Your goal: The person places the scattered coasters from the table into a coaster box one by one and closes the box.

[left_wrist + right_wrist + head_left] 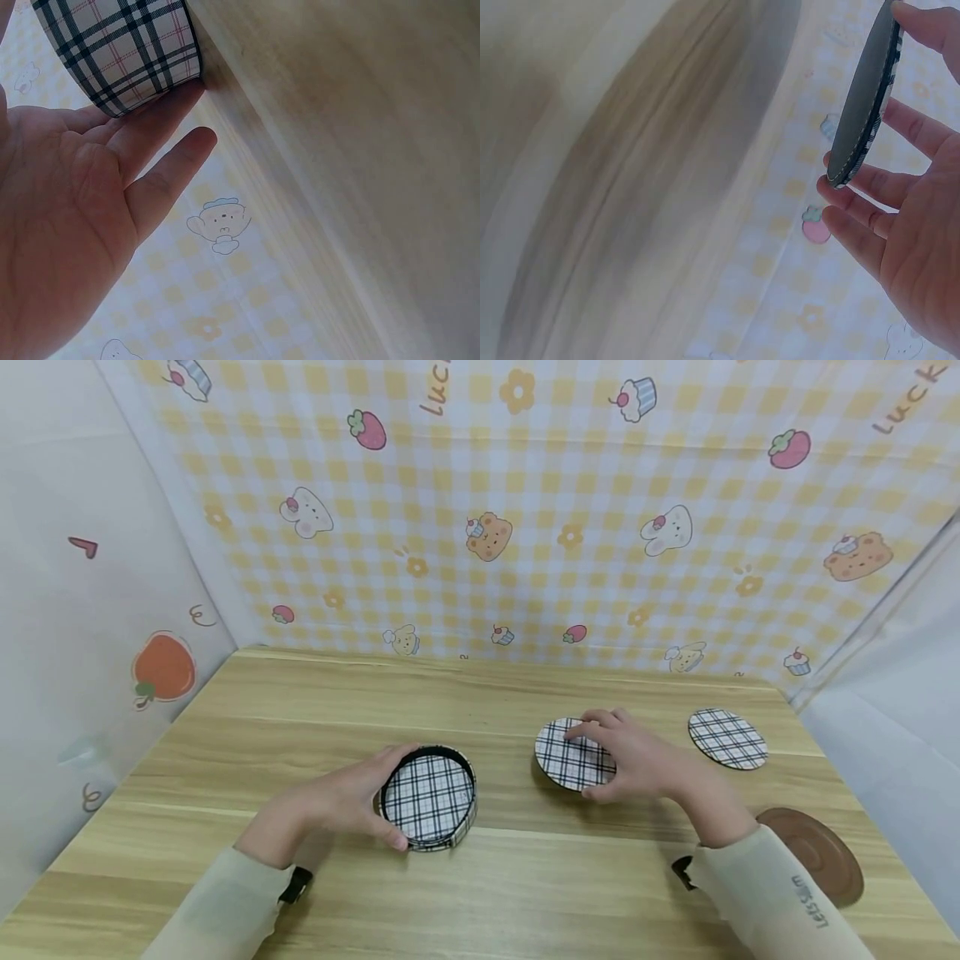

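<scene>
A round plaid holder (429,797) with a black rim stands on the wooden table (495,885) at centre. My left hand (341,802) cups its left side, thumb at the near wall and fingers round the far wall. In the left wrist view the fingers (161,120) lie against the holder's plaid wall (120,52). My right hand (637,762) pinches a round plaid coaster (566,758) to the right of the holder. The right wrist view shows this coaster (866,97) tilted and lifted off the table, its dark underside showing, with the fingers (877,187) behind it.
A second plaid coaster (727,739) lies flat at the back right. A brown round disc (817,853) lies near the right front edge. Patterned cloth walls (525,527) close in the table at the back and on both sides.
</scene>
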Demonstrator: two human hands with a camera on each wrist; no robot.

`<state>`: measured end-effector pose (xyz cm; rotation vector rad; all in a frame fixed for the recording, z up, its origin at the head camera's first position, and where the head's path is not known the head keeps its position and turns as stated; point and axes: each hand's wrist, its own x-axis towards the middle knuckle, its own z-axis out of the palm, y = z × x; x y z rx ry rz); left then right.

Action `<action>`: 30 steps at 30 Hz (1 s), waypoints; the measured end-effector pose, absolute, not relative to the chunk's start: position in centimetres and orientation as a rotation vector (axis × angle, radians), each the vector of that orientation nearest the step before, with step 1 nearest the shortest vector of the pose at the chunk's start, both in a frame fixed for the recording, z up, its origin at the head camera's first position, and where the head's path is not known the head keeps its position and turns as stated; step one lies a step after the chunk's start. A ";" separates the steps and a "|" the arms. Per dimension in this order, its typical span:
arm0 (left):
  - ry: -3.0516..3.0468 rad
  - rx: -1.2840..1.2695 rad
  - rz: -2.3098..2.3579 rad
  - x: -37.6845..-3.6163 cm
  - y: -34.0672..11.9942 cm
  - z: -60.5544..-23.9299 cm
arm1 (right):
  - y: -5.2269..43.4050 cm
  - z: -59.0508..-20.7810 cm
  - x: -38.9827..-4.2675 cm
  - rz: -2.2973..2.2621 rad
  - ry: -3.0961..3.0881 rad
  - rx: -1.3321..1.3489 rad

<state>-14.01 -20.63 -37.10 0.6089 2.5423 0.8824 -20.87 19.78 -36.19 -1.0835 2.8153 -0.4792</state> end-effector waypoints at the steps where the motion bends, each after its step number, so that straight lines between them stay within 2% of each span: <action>1: 2.543 0.611 0.882 -14.0 -20.6 -37.1 | 19.5 -36.2 -20.8 -0.489 2.809 -1.089; 30: 2.548 0.615 0.870 -14.1 -20.6 -37.1 | 11.3 -35.8 -18.8 -0.608 2.637 -1.277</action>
